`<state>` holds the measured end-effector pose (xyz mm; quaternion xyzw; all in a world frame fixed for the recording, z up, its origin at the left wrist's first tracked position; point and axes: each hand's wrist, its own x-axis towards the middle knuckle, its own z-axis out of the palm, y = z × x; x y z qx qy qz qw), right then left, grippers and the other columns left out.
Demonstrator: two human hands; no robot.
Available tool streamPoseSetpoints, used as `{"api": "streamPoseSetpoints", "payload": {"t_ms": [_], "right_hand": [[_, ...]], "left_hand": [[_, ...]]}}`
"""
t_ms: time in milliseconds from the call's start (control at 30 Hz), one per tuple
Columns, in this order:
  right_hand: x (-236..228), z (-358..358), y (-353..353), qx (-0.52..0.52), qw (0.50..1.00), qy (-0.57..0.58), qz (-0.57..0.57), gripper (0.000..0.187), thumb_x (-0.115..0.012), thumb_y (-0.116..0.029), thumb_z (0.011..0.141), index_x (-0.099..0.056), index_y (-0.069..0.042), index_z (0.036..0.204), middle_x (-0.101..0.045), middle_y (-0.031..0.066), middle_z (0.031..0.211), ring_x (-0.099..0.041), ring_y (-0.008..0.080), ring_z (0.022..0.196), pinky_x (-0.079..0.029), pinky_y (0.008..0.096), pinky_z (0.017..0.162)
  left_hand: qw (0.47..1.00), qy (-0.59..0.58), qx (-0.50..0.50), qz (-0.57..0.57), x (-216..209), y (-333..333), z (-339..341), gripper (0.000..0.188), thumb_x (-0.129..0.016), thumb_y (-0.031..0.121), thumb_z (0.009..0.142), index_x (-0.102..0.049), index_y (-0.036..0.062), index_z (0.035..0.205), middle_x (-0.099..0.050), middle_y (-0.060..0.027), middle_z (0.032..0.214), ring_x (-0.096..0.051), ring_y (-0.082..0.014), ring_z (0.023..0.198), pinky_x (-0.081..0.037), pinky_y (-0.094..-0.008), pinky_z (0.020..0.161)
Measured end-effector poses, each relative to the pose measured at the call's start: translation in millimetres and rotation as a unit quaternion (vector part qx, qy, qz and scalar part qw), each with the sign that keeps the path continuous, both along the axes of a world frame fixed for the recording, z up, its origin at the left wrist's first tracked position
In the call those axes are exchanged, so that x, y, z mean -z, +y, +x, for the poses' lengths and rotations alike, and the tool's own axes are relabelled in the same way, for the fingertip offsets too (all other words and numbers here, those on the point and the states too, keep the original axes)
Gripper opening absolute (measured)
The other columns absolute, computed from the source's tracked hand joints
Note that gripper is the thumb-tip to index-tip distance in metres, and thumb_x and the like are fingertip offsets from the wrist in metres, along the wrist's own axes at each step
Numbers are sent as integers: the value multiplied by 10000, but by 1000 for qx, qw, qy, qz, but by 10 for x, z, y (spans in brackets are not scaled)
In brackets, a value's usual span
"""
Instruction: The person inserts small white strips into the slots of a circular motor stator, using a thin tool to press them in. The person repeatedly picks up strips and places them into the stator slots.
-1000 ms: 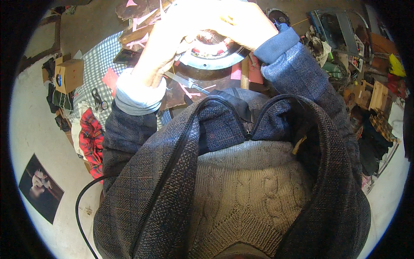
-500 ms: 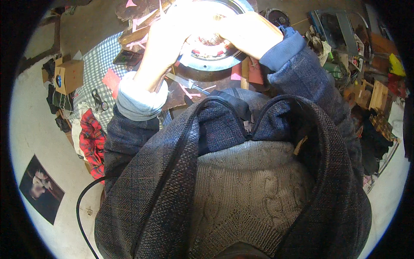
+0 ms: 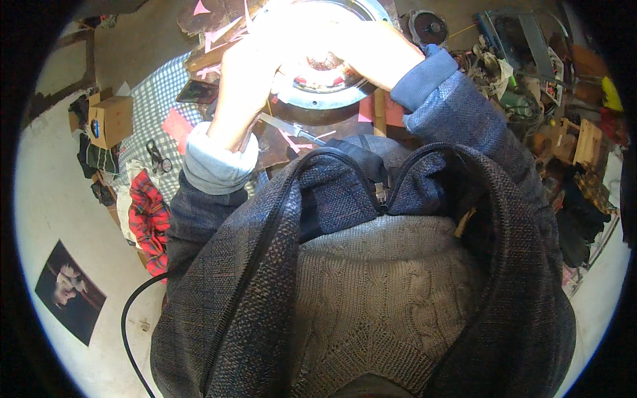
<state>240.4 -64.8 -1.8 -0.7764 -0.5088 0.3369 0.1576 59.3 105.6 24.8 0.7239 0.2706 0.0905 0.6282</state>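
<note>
A round metal loudspeaker frame (image 3: 314,103) with screw holes in its rim lies at the top middle under a very bright light. Over its left side is my left hand (image 3: 255,60), and my right hand (image 3: 371,50) reaches over it from the right. Glare washes out the fingers of both, so whether they grip anything does not show. Between the hands, reddish and coppery parts are visible inside the frame. A knife (image 3: 286,127) with a pale blade rests just below, beside thin pink paper strips (image 3: 289,141).
A second dark round speaker (image 3: 428,28) stands at the upper right. To the left are a checked cloth (image 3: 156,86), a phone-like dark slab (image 3: 197,91), glasses (image 3: 158,158) and a cardboard box (image 3: 111,121). Mixed scrap and wooden pieces (image 3: 587,142) crowd the right side.
The view has shifted slightly. Both hands stay over the loudspeaker frame; my right hand and sleeve sit a little further left, covering more of the pink sheet beside them.
</note>
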Motion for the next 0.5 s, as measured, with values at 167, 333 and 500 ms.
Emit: {"api": "streamPoseSetpoints", "payload": {"t_ms": [167,333,500], "right_hand": [[-34,-78,31,-2,1000,17,15,399,-531,-357,1105,-670,-139,1409,-723,153,1305,-736,271,1090,-597,351,972],[-77,-114,53,-30,999,2,19,398,-528,-355,1106,-673,-132,1402,-724,151,1304,-736,270,1085,-599,347,966],[-43,-129,58,-58,998,-20,33,403,-515,-352,1112,-665,-123,1407,-728,152,1296,-733,281,1089,-593,350,976]], "left_hand": [[1000,8,-22,-21,27,4,-37,211,-661,179,1017,-681,30,869,-601,21,688,-468,-42,549,-340,-223,519],[999,-10,27,33,58,23,-43,170,-682,141,1001,-713,-27,998,-689,-27,812,-613,-82,651,-462,-249,562],[1000,11,18,-16,72,26,-69,211,-682,182,990,-727,-23,1008,-730,-63,939,-663,-111,812,-524,-293,697]]}}
